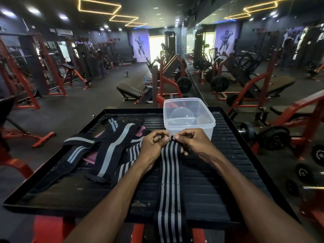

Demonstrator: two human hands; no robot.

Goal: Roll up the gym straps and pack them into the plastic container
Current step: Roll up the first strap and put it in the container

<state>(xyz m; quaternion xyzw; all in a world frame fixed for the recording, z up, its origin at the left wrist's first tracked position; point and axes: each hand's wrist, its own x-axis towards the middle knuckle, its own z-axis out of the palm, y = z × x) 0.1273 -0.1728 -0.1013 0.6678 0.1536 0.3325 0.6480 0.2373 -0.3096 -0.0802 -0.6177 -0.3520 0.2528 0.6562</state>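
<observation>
A person starts the first roll at a black ribbed worktop (219,181) in a gym, both hands meeting at the far end of a black strap with grey stripes (169,172). The left hand (154,142) and the right hand (192,141) have their fingers curled tight, pinching the strap's end between thumbs and fingertips, where the fabric is folded over into what looks like the first turn. The rest of that strap runs flat toward 6 o'clock and hangs over the worktop's near edge. At 12 o'clock from the hands, just beyond them, stands a clear plastic container (189,118), open; whether it holds any strap yet is hard to tell through its walls, though none is plainly visible. At 9 o'clock lies a loose heap of other straps (105,146), black with grey bands, with something pink (89,157) showing beneath. Judged from this, the job is at its opening step: the next move calls for tucking the folded end firmly and rolling it toward the person, keeping the edges even, before dropping the coil into the container.
</observation>
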